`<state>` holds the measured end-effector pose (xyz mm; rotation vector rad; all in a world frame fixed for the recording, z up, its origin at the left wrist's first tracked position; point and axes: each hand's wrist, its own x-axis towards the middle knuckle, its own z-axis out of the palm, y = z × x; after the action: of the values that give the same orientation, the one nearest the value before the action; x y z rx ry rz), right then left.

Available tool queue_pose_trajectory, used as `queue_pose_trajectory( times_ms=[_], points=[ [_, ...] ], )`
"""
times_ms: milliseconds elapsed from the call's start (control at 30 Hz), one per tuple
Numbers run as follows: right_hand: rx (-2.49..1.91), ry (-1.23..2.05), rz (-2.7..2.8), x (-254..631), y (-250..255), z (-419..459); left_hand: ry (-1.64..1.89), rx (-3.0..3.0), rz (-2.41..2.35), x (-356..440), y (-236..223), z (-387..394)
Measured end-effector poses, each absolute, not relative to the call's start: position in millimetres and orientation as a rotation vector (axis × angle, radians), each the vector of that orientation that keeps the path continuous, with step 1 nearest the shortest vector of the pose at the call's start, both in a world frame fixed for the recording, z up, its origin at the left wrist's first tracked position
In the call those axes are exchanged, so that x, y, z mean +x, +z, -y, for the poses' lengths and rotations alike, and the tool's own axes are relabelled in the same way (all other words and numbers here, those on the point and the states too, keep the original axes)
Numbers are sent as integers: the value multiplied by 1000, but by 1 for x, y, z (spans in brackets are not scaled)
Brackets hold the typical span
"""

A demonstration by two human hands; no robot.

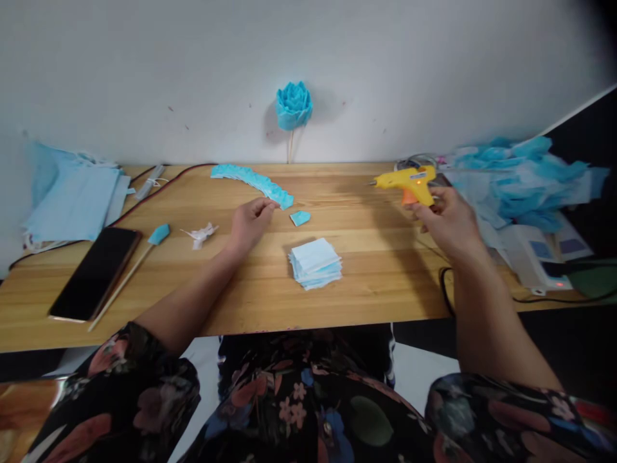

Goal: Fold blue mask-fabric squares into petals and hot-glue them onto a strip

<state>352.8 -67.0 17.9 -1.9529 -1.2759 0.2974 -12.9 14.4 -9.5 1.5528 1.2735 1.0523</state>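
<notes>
My right hand is wrapped round the handle of a yellow hot glue gun, held above the table at the right. Its nozzle points left and a small orange light glows on its side. My left hand rests on the table with its fingers pressed together, at the near end of a curved row of folded blue fabric petals. Whatever those fingertips pinch is hidden. One loose folded petal lies just right of them. Closer to me sits a stack of pale blue fabric squares.
A blue fabric flower on a stick leans against the wall. Left are face masks, a phone, a stick with a blue tip and a white scrap. Right are blue scraps, a white device and cables.
</notes>
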Motion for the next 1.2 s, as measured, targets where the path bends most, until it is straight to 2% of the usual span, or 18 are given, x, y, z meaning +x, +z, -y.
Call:
queue_pose_trajectory(
  times_ms=[133, 267, 333, 467, 600, 733, 933, 1200],
  points=[
    [-1646, 529, 1030, 335, 40, 59, 913, 1790, -1336, -18, -14, -16],
    [-1434, 1019, 954, 321, 50, 47, 726, 2109, -1386, -23, -20, -21],
    [-1386, 1140, 960, 315, 52, 38, 659, 2209, -1416, -24, -20, -25],
    [-1291, 1120, 1035, 298, 56, 17, 536, 2318, -1410, -24, -17, -33],
    [-1177, 1233, 1146, 275, 49, 2, 524, 2346, -1317, -28, -18, -37],
    [-1202, 1276, 1125, 258, 26, 0, 629, 2367, -1269, -34, -24, -33],
    [-1317, 1279, 1288, 264, 7, 5, 601, 2504, -1283, -35, -31, -35],
    [-1536, 1004, 1667, 262, 5, 8, 575, 2561, -1270, -33, -30, -35]
  ],
)
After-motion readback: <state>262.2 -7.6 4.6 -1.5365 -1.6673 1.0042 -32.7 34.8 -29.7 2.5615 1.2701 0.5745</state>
